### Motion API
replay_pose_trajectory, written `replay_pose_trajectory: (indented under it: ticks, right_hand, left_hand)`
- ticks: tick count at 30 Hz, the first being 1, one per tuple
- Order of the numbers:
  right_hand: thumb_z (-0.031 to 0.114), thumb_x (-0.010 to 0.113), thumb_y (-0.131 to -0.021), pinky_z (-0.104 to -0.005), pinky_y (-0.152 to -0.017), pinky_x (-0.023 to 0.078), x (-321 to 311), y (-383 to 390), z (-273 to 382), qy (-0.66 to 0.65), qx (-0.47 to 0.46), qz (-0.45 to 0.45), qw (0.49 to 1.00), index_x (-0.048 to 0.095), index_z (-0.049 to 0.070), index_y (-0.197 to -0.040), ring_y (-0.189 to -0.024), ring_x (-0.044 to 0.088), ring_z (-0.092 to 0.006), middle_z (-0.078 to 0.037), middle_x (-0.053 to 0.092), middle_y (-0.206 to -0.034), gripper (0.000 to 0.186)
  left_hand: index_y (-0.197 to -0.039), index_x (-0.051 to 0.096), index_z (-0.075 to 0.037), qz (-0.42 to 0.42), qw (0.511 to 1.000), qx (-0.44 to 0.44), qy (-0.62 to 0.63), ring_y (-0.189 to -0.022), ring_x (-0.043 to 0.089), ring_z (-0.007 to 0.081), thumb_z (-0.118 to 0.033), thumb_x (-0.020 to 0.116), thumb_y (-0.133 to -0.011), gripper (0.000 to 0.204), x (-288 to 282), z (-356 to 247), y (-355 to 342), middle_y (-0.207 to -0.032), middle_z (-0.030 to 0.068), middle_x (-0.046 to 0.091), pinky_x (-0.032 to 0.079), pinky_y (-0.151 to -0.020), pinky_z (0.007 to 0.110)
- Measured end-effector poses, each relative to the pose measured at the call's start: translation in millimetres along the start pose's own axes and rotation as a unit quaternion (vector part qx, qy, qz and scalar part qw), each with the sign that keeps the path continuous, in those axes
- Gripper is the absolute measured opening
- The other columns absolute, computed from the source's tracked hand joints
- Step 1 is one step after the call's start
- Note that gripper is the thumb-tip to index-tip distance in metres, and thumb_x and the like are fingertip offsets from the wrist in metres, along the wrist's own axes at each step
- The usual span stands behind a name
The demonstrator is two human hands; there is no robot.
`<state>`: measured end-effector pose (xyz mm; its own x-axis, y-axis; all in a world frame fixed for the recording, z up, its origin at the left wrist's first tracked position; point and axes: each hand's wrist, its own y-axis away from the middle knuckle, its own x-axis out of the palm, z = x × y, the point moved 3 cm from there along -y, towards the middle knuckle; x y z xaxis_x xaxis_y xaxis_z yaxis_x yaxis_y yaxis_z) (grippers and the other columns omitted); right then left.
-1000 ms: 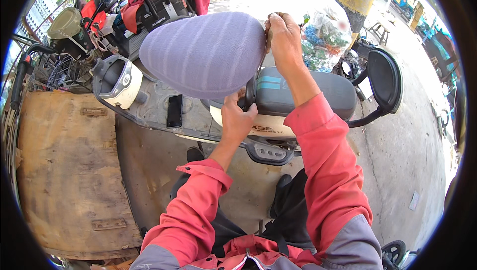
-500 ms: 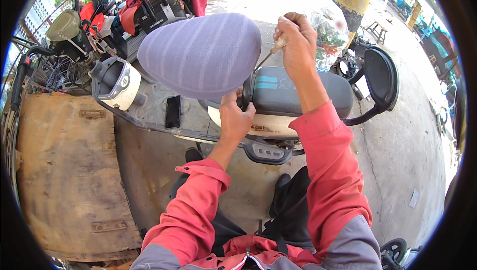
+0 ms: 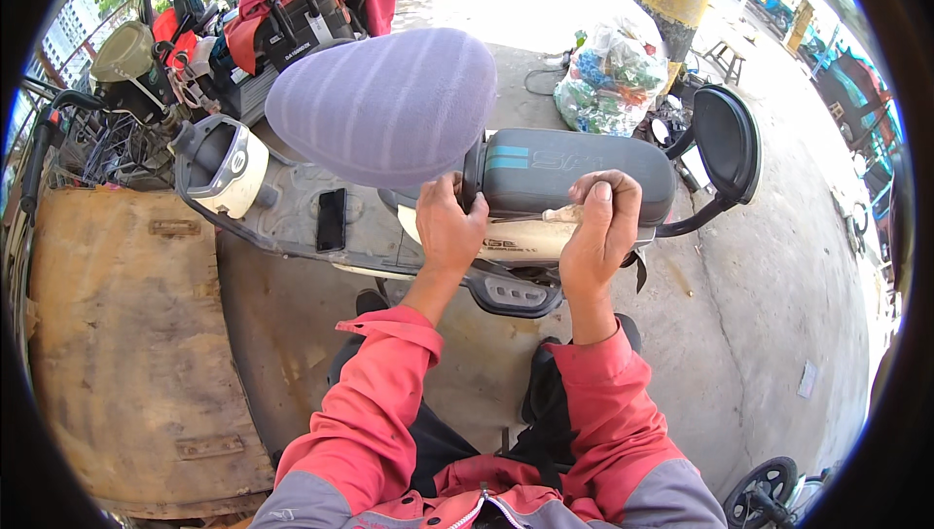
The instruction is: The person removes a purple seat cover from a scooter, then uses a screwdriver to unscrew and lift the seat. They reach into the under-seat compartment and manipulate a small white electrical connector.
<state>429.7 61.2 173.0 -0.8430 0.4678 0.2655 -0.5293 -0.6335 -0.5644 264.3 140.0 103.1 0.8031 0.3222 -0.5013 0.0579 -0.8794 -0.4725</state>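
Observation:
A scooter stands across in front of me, its front seat [image 3: 384, 106] in a striped lavender cover and tipped up. My left hand [image 3: 452, 225] is closed on the black bracket [image 3: 474, 174] at the seat's rear edge; its fingers go partly out of sight under the cover. In my right hand [image 3: 603, 227] is a screwdriver [image 3: 561, 215] with a pale, worn handle. Its thin shaft points left along the cream side panel [image 3: 520, 237], toward my left hand; where the tip ends is hard to make out. Behind the bracket lies the dark grey rear seat [image 3: 584, 164].
A black phone [image 3: 332, 220] lies on the scooter's footboard [image 3: 375, 227]. A padded backrest [image 3: 728, 145] rises at the right. Beyond stand a filled clear plastic bag [image 3: 613, 81] and a striped pillar [image 3: 676, 3]. Worn plywood [image 3: 126, 334] is at the left, with a person behind the red-draped equipment.
My right hand has come down and toward me with the screwdriver, from above the rear seat to its near side. The left hand keeps its place at the bracket.

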Motion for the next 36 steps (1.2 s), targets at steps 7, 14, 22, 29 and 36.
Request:
replay_pose_trajectory:
  ticks: [7,14,22,29,36]
  right_hand:
    - [0.015,0.050,-0.107,-0.0306,-0.075,0.049,-22.0,33.7,0.1,0.346,-0.019,0.091,0.934,0.059,0.002,-0.105,-0.080,0.061,-0.0174,-0.009,0.067,-0.089,0.016]
    - [0.019,0.054,-0.106,-0.0318,-0.054,0.048,-53.8,94.0,-51.5,0.239,0.303,0.111,0.916,0.065,-0.004,-0.095,-0.056,0.061,-0.0163,-0.010,0.068,-0.073,0.027]
    - [0.030,0.052,-0.108,-0.0248,-0.055,0.044,-85.6,132.1,-45.8,-0.042,0.475,0.041,0.878,0.063,-0.008,-0.110,-0.066,0.058,-0.0132,-0.010,0.065,-0.084,0.039]
    - [0.024,0.060,-0.105,-0.0253,-0.062,0.044,-65.5,134.8,-20.0,-0.191,0.478,0.036,0.857,0.061,-0.006,-0.120,-0.077,0.057,-0.0134,-0.011,0.067,-0.104,0.034]
    - [0.023,0.060,-0.104,-0.0261,-0.066,0.047,-51.0,139.7,-18.9,-0.171,0.456,0.070,0.871,0.058,-0.005,-0.124,-0.079,0.058,-0.0138,-0.012,0.067,-0.113,0.034]
  left_hand:
    - [-0.112,0.066,0.003,0.029,0.999,-0.016,0.029,-0.099,0.065,0.0345,-0.017,0.075,-0.077,0.042,-4.7,0.3,-2.8,-0.102,0.0196,0.068,0.051,-0.090,0.042]
    - [-0.111,0.067,0.003,0.055,0.997,-0.010,0.045,-0.099,0.065,0.0357,-0.016,0.075,-0.076,0.041,-5.6,1.6,-3.7,-0.104,0.0199,0.067,0.050,-0.090,0.043]
    - [-0.114,0.065,0.004,0.039,0.998,0.040,0.010,-0.101,0.063,0.0375,-0.013,0.073,-0.075,0.043,-6.2,0.9,-5.5,-0.104,0.0200,0.066,0.050,-0.092,0.043]
    - [-0.122,0.061,0.008,0.095,0.984,-0.042,0.147,-0.101,0.066,0.0229,-0.010,0.069,-0.077,0.049,-11.3,18.6,-13.2,-0.110,0.0166,0.070,0.049,-0.093,0.036]
    - [-0.123,0.060,0.012,0.132,0.956,-0.097,0.242,-0.101,0.066,0.0197,-0.019,0.073,-0.087,0.050,-12.9,27.5,-17.6,-0.110,0.0183,0.070,0.051,-0.091,0.032]
